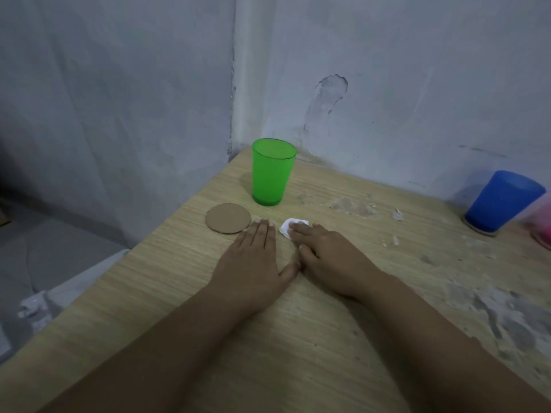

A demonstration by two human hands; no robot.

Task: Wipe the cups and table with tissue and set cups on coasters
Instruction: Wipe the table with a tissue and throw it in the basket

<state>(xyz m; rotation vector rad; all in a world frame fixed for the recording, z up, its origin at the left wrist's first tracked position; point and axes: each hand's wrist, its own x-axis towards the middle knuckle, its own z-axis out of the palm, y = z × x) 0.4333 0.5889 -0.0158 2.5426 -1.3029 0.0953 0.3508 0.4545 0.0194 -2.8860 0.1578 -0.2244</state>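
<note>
A green cup [271, 174] stands upright on the wooden table [298, 338] near its far corner. Just in front of it to the left lies a bare round cardboard coaster [228, 218]. My left hand [256, 257] rests flat on the table, fingers straight, beside the coaster. My right hand [331, 257] presses a small white tissue [286, 227] against the tabletop with straight fingers. A blue cup [501, 202] stands on a second coaster [484, 232] at the far right. A pink cup [541, 225] shows only partly at the frame's right edge.
Worn, flaky patches [501, 317] and white crumbs [396, 216] mark the right half of the table. Painted walls [387, 84] meet behind the green cup. The table's left edge drops to the floor [59, 248].
</note>
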